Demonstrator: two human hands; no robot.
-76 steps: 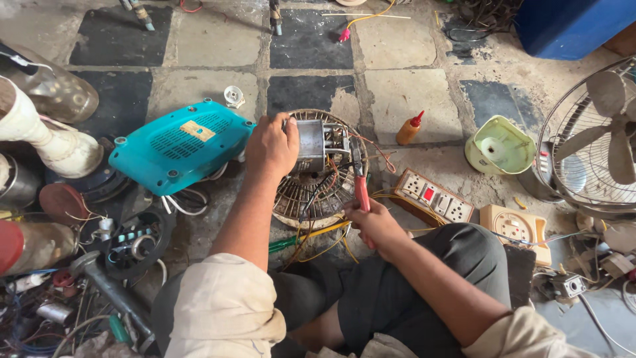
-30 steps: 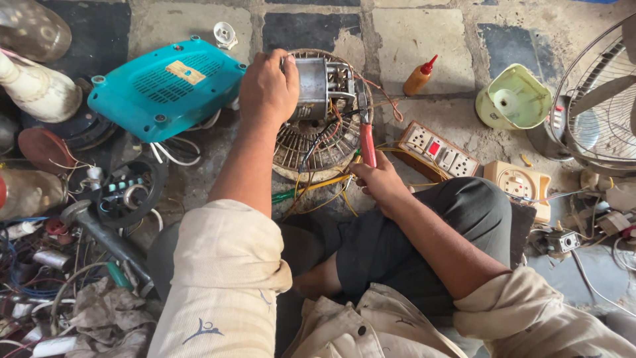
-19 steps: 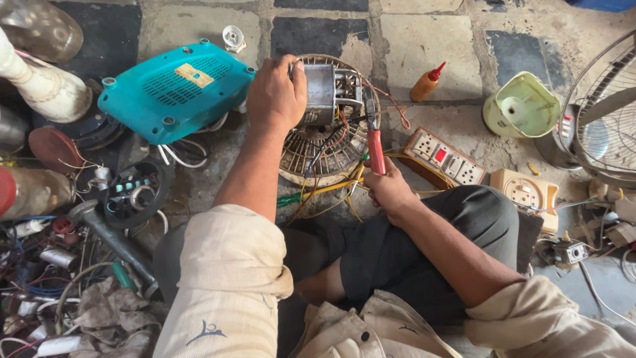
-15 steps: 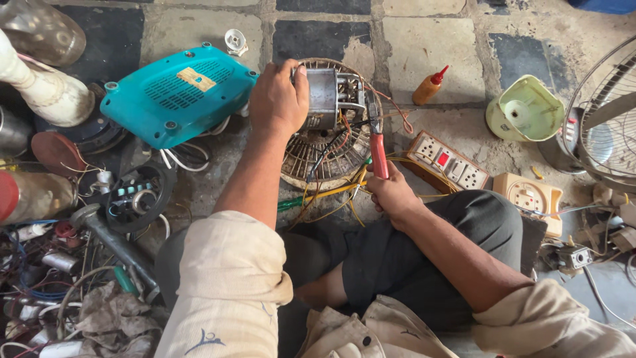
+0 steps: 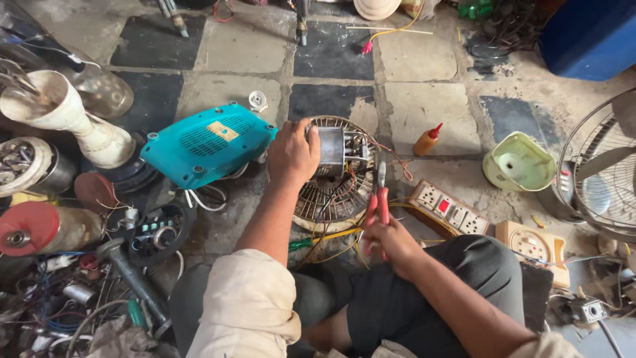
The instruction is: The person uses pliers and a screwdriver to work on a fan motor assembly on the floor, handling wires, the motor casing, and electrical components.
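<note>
Here, seen from above, a person sits on a tiled floor with two bare hands at work on one fan motor point(image 5: 334, 151). The motor, a grey metal block with exposed coloured wires, sits on one round wire fan guard point(image 5: 331, 195) directly in front of the person's knees.

The left hand point(image 5: 293, 154) is curled over the left side of the motor, fingers wrapped around its casing and gripping it. The right hand point(image 5: 387, 238) is closed around the two red handles of one pair of pliers point(image 5: 380, 192), whose metal tip points up toward the wires at the motor's right edge. Whether the tip touches a wire cannot be told.

Just left of the motor lies one teal plastic fan housing point(image 5: 205, 142), with one small white round part point(image 5: 257, 101) near its upper corner. To the right of the motor stands one small orange bottle with a red cap point(image 5: 426, 139). Nearer the right hand are two socket boards: one white power strip with a red switch point(image 5: 449, 209) and one beige socket box point(image 5: 533, 244). Beyond them sits one pale green plastic cover point(image 5: 518, 162), and at the far right edge one standing fan with a wire cage point(image 5: 599, 169). One white fan base point(image 5: 59, 113) stands at the far left among cluttered scrap parts.
</note>
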